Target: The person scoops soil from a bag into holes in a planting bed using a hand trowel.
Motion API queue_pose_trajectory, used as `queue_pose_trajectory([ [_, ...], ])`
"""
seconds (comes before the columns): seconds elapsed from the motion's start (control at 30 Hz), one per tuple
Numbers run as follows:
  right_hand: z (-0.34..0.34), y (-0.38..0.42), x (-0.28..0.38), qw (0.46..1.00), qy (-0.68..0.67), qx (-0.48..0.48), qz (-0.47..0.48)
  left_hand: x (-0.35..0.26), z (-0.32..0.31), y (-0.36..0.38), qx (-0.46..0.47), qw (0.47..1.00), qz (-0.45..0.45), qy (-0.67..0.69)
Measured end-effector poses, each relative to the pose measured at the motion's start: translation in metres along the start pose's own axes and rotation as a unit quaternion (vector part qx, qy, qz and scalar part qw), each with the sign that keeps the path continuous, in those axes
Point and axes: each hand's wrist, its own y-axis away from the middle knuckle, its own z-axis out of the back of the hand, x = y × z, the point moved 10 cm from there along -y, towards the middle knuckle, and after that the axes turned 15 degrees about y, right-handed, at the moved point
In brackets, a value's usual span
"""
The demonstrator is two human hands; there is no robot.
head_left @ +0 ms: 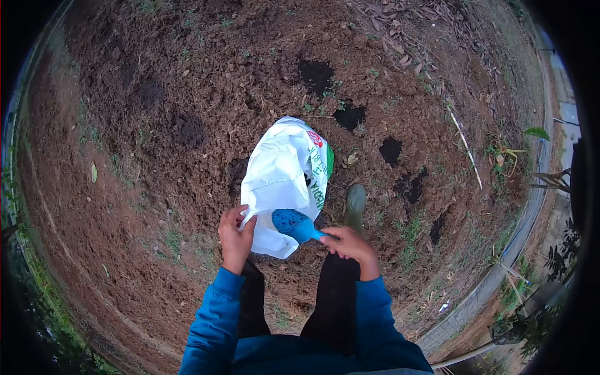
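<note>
A white plastic sack (275,170) with green lettering and a red mark stands on the soil in front of my legs, its mouth towards me. My left hand (236,240) pinches the sack's rim on the left side. In my right hand (350,244) is the handle of a blue hand trowel (302,230). The trowel's blade lies at the sack's mouth, with dark specks of soil on it. The sack's contents are mostly hidden by its white wall.
Dark patches of soil, such as one patch (316,76) and another (391,150), dot the brown ground around the sack. A green boot (355,203) is beside the sack. A pale stick (465,145) lies to the right, and a paved edge (500,256) curves beyond it.
</note>
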Motion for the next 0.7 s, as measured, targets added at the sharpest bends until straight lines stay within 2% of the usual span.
queue_pose_trajectory([
  [0.03, -0.002, -0.022, 0.014, 0.995, 0.090, -0.037, 0.038, -0.009, 0.006, 0.001, -0.040, 0.997, -0.039, 0.056],
  [0.07, -0.006, -0.047, 0.028, 0.978, 0.178, -0.074, 0.079, -0.007, 0.009, 0.002, -0.047, 0.997, -0.037, 0.051],
  [0.13, 0.007, -0.086, 0.053, 0.937, 0.281, -0.195, 0.075, -0.003, 0.015, 0.005, -0.048, 0.996, -0.039, 0.062],
  [0.17, 0.025, -0.097, 0.073, 0.879, 0.300, -0.337, 0.155, -0.007, 0.017, 0.006, -0.053, 0.996, -0.025, 0.068],
  [0.2, 0.035, -0.097, 0.088, 0.794, 0.310, -0.471, 0.229, -0.005, 0.018, 0.008, -0.058, 0.996, -0.023, 0.066],
  [0.23, 0.034, -0.114, 0.089, 0.794, 0.310, -0.468, 0.234, -0.002, 0.018, 0.011, -0.054, 0.995, -0.027, 0.083],
  [0.43, 0.004, -0.218, 0.070, 0.873, 0.248, -0.385, 0.170, 0.029, 0.011, 0.016, -0.056, 0.987, 0.004, 0.153],
  [0.5, -0.002, -0.234, 0.057, 0.893, 0.232, -0.360, 0.138, 0.055, 0.015, 0.018, -0.090, 0.949, 0.072, 0.293],
  [0.57, 0.004, -0.238, 0.043, 0.908, 0.217, -0.343, 0.103, 0.060, 0.014, 0.020, -0.092, 0.928, 0.105, 0.344],
  [0.6, 0.001, -0.224, 0.058, 0.858, 0.366, -0.331, 0.142, 0.064, 0.013, 0.021, -0.094, 0.906, 0.132, 0.391],
  [0.67, 0.008, -0.196, 0.066, 0.816, 0.456, -0.327, 0.140, 0.064, 0.016, 0.022, -0.095, 0.904, 0.141, 0.393],
  [0.7, 0.004, -0.198, 0.059, 0.800, 0.501, -0.294, 0.149, 0.063, 0.020, 0.023, -0.112, 0.894, 0.140, 0.411],
])
